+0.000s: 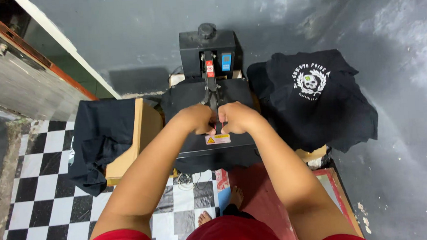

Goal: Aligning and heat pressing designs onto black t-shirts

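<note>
A black heat press point(208, 52) stands against the grey wall, its top plate point(215, 144) lowered over a black garment point(188, 94) lying on the bed. Both my hands grip the press handle point(214, 98) at its near end. My left hand point(197, 119) holds it from the left, my right hand point(236, 118) from the right, knuckles nearly touching. A yellow warning label point(217, 139) shows just under my hands.
A pile of black shirts point(319, 97) with a white skull print lies to the right. More black cloth point(100, 138) hangs over a wooden box point(136, 138) at the left. Below are checkered floor tiles point(47, 192), a red mat point(261, 195) and my bare feet point(234, 197).
</note>
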